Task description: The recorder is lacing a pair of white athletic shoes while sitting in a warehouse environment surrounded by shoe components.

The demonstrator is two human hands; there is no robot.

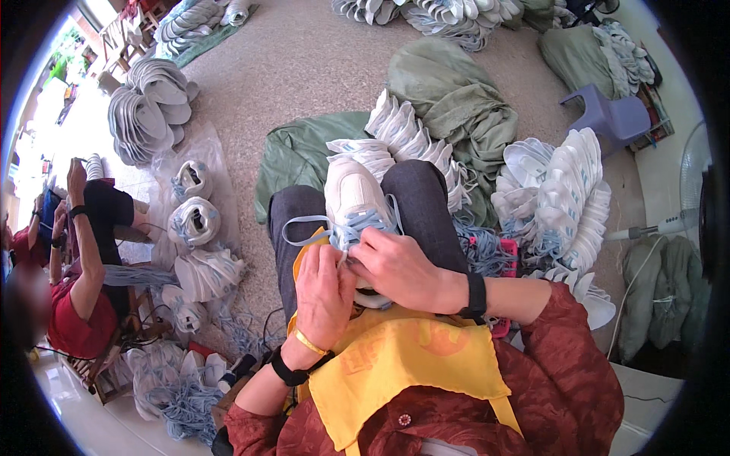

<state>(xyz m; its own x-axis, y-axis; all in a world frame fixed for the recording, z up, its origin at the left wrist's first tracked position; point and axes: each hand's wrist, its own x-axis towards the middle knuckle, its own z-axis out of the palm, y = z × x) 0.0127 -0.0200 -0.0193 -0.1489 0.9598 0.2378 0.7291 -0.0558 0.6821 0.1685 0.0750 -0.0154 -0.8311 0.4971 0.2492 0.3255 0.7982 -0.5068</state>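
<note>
A white shoe (352, 186) rests on my lap between my knees, its toe pointing away from me. Its light blue shoelace (360, 223) runs across the upper, with loose loops out to both sides. My left hand (322, 295) is closed at the shoe's left side, fingertips pinching the lace near the opening. Just right of it, my right hand (399, 267) bends over the lacing, its fingers also closed on the lace. The fingertips nearly meet, and they hide part of the shoe's opening. A yellow apron (414, 365) lies under the hands.
Stacked white shoe uppers (578, 197) stand at the right, by a pink basket (508, 262) of blue laces. Green sacks (449, 91) lie ahead. At the left, a person in red (80, 304) sits near more shoes (195, 220). A purple stool (608, 114) and a fan (669, 224) are far right.
</note>
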